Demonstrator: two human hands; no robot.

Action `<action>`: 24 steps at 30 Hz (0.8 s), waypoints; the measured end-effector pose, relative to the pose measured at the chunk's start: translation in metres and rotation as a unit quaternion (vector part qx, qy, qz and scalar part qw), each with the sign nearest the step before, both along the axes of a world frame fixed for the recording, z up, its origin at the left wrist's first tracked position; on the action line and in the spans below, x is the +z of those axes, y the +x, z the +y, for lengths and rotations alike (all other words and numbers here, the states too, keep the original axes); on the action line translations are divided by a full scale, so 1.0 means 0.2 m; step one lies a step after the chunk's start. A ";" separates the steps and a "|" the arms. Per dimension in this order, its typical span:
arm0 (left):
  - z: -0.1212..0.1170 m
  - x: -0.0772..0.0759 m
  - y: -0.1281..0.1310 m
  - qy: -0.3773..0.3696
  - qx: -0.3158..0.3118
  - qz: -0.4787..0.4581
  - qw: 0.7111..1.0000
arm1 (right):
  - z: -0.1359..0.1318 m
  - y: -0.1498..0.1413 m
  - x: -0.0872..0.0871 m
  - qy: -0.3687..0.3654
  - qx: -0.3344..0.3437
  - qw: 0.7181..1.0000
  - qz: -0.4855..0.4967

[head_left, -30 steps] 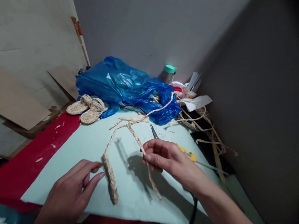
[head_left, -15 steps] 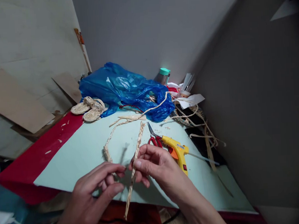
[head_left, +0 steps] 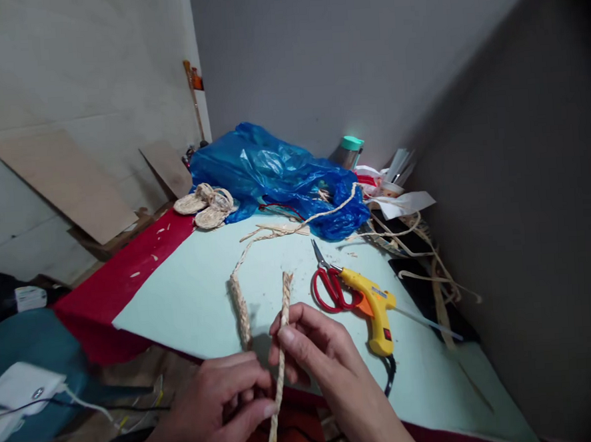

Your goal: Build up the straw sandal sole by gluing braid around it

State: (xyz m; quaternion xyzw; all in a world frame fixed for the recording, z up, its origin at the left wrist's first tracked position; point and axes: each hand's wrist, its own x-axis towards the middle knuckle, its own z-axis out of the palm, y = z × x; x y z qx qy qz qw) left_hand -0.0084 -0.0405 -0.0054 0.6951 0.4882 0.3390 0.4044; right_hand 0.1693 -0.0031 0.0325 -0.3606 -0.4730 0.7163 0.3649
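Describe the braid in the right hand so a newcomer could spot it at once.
Find the pale green tabletop, then its near edge, where the right hand pinches a straw-coloured braid. Unlike the thicker braided piece lying to its left, this slim one is held up, its top end splayed.

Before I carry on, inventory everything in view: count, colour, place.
Braided strip: one, tan, lower centre
Thick braid: one, tan, centre
Cord: one or more, tan, back
Scissors: one, red, right centre
Glue gun: one, yellow, right
Sandals: two, tan, back left
Bag: one, blue, back
Bottle: one, teal lid, back
Loose sheet: one, white, back right
Fibres: several, tan, far right
Boards: two, brown, left
Tabletop: one, pale green, centre
Cloth: one, red, left
Device: one, white, lower left
Left hand: one, bare, lower centre
Right hand: one, bare, lower centre
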 end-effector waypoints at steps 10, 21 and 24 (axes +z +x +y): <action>0.21 -0.11 -0.33 0.100 0.160 0.163 0.968 | 0.02 -0.06 -0.15 0.166 -0.082 0.932 -0.313; 0.27 -0.13 -0.31 0.073 0.163 0.144 0.973 | 0.18 -0.26 -0.19 0.200 -0.046 0.910 -0.360; 0.28 -0.12 -0.31 0.006 0.206 0.054 0.977 | 0.18 -0.23 -0.19 0.174 -0.070 0.931 -0.314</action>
